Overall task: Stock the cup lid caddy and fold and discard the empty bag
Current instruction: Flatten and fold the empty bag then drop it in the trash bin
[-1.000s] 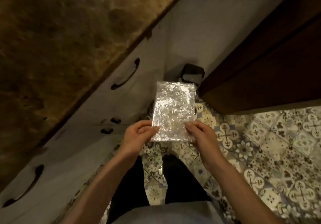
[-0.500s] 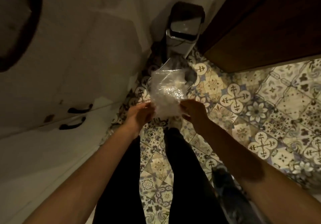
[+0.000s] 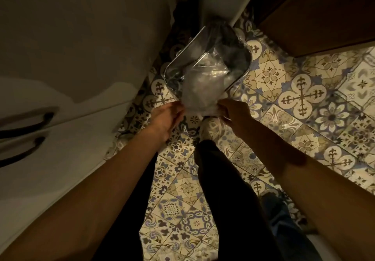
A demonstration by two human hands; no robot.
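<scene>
Bag (image 3: 199, 90) pinched between both hands over an open bin (image 3: 241, 72).

The left hand (image 3: 165, 116) grips the near left edge of the folded clear plastic bag, fingers curled round it, and the right hand (image 3: 235, 111) grasps the near right edge the same way. The bag stretches away from the hands, its far end lying over the mouth of the metal-rimmed bin, which stands on the patterned tile floor (image 3: 300, 96) just beyond the fingertips. White cabinet fronts with dark handles (image 3: 26, 125) run to the left of the left arm; dark wood (image 3: 324, 17) lies beyond the right hand.
</scene>
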